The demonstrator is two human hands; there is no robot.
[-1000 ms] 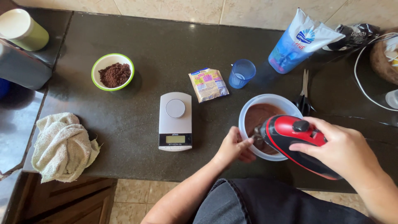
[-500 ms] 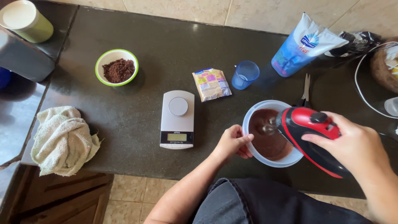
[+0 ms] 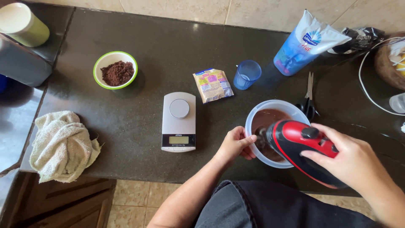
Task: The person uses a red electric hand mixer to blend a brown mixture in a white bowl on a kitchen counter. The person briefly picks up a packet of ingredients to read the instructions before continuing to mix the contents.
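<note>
Moved since earlier: compared with the frame a second ago, the red hand mixer (image 3: 304, 150) sits slightly further over the bowl, and the left hand keeps its place on the rim.
Far left: a crumpled pale towel (image 3: 62, 145) lies at the counter's edge; a green-sided canister (image 3: 23, 24) stands in the back corner.
Back left: a small green-rimmed bowl (image 3: 115, 69) holds dark brown powder.
Centre: a white kitchen scale (image 3: 179, 122) sits flat, with a small printed sachet (image 3: 213, 85) just beyond it and a blue plastic cup (image 3: 247, 74) beside that.
Left hand (image 3: 234, 145): fingers curled against the near rim of the white mixing bowl (image 3: 276, 105), pinching it steady.
Mixing bowl: on the dark counter (image 3: 168, 46) right in front of the person, holding brown batter.
Right hand (image 3: 352, 160): wrapped shut around the mixer's handle, with the beaters down in the batter.
Handling: the bowl looks like light plastic, likely to slide or spin on the smooth counter, so a grip at the rim suits it; the mixer seems rigid and fairly weighty, best held by its handle.
Right: black-handled scissors (image 3: 308, 101) lie just behind the bowl; a blue-and-white pouch (image 3: 306, 44) stands further back, and a white cord (image 3: 371, 95) trails off to the edge.
</note>
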